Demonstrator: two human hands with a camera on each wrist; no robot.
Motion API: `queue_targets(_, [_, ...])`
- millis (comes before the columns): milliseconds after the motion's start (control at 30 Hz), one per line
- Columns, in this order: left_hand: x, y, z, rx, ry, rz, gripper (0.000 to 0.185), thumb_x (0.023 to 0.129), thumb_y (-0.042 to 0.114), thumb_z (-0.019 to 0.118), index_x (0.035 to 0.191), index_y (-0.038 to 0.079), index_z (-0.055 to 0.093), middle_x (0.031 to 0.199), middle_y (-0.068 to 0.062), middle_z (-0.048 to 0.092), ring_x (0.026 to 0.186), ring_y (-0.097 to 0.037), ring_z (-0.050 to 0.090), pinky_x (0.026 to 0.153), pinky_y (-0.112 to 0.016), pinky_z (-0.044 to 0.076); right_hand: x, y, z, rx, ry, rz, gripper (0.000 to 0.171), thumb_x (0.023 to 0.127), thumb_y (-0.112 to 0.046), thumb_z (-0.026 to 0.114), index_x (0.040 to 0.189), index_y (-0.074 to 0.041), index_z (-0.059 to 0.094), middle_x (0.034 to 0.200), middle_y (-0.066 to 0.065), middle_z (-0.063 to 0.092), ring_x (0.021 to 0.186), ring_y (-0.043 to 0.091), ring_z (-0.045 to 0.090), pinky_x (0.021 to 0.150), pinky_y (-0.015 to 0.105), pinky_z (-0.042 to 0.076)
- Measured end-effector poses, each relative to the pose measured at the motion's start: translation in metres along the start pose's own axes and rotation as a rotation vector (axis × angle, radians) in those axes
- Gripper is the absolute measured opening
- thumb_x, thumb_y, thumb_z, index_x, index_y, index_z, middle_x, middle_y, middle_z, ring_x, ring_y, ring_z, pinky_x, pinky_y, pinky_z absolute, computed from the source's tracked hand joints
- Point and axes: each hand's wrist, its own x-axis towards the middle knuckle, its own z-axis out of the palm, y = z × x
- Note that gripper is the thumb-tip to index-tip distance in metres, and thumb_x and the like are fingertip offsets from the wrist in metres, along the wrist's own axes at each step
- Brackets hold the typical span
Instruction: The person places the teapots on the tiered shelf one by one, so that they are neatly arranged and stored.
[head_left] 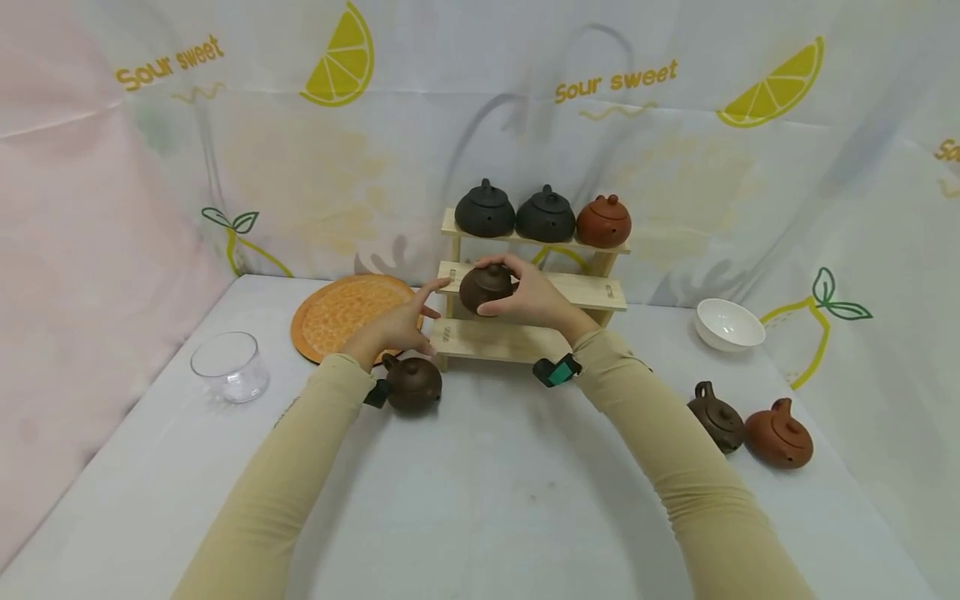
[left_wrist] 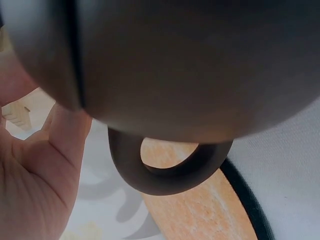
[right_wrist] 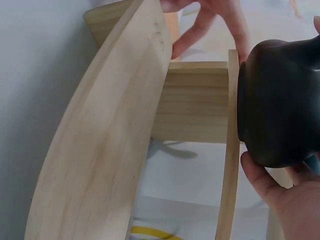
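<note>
My right hand (head_left: 536,298) grips a dark brown teapot (head_left: 482,290) at the left end of the wooden rack's middle shelf (head_left: 577,290). In the right wrist view the teapot's base (right_wrist: 242,107) is right at that shelf's edge. My left hand (head_left: 397,327) is at the rack's left end, its fingers spread beside the middle and bottom shelves and holding nothing. Below its wrist, another brown teapot (head_left: 415,387) stands on the table; its body (left_wrist: 190,75) fills much of the left wrist view, with the looped handle (left_wrist: 165,182) below.
Two black teapots (head_left: 485,212) and a reddish one (head_left: 603,223) stand on the top shelf. An orange round mat (head_left: 337,312) and a glass bowl (head_left: 238,379) are at left. At right are a white bowl (head_left: 727,327), a brown teapot (head_left: 718,423) and a reddish teapot (head_left: 780,437).
</note>
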Motion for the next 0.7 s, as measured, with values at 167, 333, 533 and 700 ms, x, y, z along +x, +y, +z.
queue_targets(167, [-0.001, 0.001, 0.0, -0.001, 0.0, -0.002, 0.113, 0.071, -0.012, 0.073, 0.148, 0.032, 0.004, 0.136, -0.026, 0.04, 0.078, -0.027, 0.058, 0.066, -0.031, 0.048, 0.008, 0.002, -0.001, -0.001, 0.033, 0.015, 0.061, 0.075, -0.021, 0.079, 0.129, -0.014, 0.052, 0.131, -0.002, 0.047, 0.112, 0.017, 0.046, 0.091, 0.038, 0.039])
queue_targets(333, [-0.001, 0.003, 0.001, 0.004, -0.004, -0.001, 0.112, 0.07, -0.013, 0.073, 0.148, 0.031, 0.005, 0.135, -0.025, 0.042, 0.076, -0.025, 0.057, 0.065, -0.03, 0.047, 0.014, 0.004, -0.004, -0.031, 0.078, 0.073, 0.065, 0.076, -0.021, 0.078, 0.135, -0.018, 0.049, 0.137, 0.003, 0.039, 0.122, 0.023, 0.039, 0.095, 0.042, 0.036])
queue_targets(533, [-0.003, 0.006, 0.001, 0.0, 0.003, -0.005, 0.113, 0.07, -0.014, 0.073, 0.148, 0.03, 0.005, 0.135, -0.025, 0.042, 0.071, -0.024, 0.055, 0.063, -0.03, 0.047, 0.015, 0.004, -0.004, -0.014, 0.124, 0.12, 0.068, 0.076, -0.02, 0.078, 0.137, -0.018, 0.048, 0.135, 0.009, 0.034, 0.122, 0.03, 0.041, 0.09, 0.042, 0.042])
queue_targets(700, [-0.004, 0.005, 0.001, 0.004, 0.009, -0.017, 0.113, 0.07, -0.013, 0.073, 0.148, 0.031, 0.005, 0.135, -0.025, 0.042, 0.072, -0.024, 0.055, 0.063, -0.03, 0.047, 0.012, 0.002, -0.001, -0.029, 0.133, 0.116, 0.07, 0.077, -0.022, 0.078, 0.139, -0.016, 0.045, 0.139, 0.007, 0.034, 0.121, 0.03, 0.042, 0.09, 0.043, 0.042])
